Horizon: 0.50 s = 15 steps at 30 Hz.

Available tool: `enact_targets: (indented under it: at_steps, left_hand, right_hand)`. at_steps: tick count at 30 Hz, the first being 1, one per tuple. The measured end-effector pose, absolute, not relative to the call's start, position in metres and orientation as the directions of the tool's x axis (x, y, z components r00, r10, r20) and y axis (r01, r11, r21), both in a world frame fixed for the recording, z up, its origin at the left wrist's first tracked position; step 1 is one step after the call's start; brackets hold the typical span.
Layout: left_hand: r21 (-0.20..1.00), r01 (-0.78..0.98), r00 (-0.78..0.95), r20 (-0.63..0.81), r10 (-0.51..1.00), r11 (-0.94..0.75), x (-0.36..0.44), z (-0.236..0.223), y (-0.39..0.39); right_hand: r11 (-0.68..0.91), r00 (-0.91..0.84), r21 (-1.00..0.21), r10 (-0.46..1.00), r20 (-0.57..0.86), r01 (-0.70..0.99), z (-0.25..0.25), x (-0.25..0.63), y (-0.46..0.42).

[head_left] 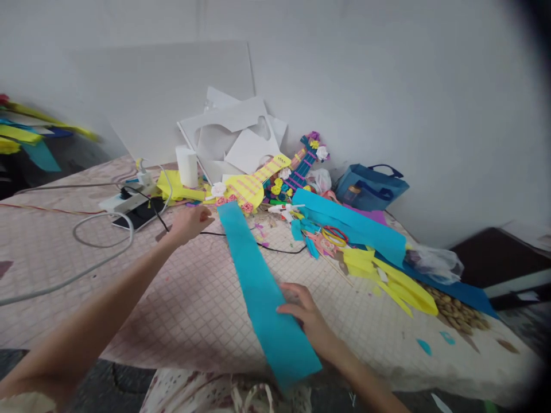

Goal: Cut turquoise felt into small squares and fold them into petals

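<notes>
A long turquoise crepe paper strip [260,281] stretches from the middle of the table toward me, its near end overhanging the table's front edge. My right hand [310,321] grips the strip's right edge near the lower end, thumb on top and some fingers hidden. My left hand [191,223] is just left of the strip's far end, apart from it, with fingers curled in and nothing visible in them. Beyond the strip's tip lies a yellow paper guitar [247,188] trimmed with paper roses. A dark blue paper guitar [303,166] leans behind it.
A power strip [124,198] and cables lie at left, near a white roll [187,166]. To the right are a glue gun [284,211], scissors [334,235], a folded turquoise sheet [353,221], yellow crepe paper [387,275] and a blue bag [372,186]. White board scraps [235,132] lean behind.
</notes>
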<state>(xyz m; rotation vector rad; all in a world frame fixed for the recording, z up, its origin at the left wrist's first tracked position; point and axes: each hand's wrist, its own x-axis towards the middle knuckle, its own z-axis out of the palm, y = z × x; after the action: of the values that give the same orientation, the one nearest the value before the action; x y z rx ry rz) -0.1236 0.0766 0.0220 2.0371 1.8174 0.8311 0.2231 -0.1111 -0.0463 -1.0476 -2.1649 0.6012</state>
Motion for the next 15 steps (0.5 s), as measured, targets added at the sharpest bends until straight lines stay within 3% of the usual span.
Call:
enact_targets:
  at_steps: [3,5,15]
  left_hand:
    - [0.584,0.787,0.1,0.196,0.975,-0.198,-0.129,0.008,0.08]
    - [0.594,0.78,0.114,0.177,0.978,-0.198,-0.127,0.002,0.081]
    - [0.55,0.818,0.106,0.141,0.984,-0.166,-0.111,-0.004,0.102]
  right_hand:
    - [0.756,-0.636,-0.475,0.645,0.423,0.45,-0.038,0.228,-0.111]
    - [0.804,-0.695,-0.428,0.581,0.424,0.412,-0.032,0.229,-0.113]
    - [0.85,-0.81,-0.449,0.457,0.366,0.276,-0.014,0.22,-0.118]
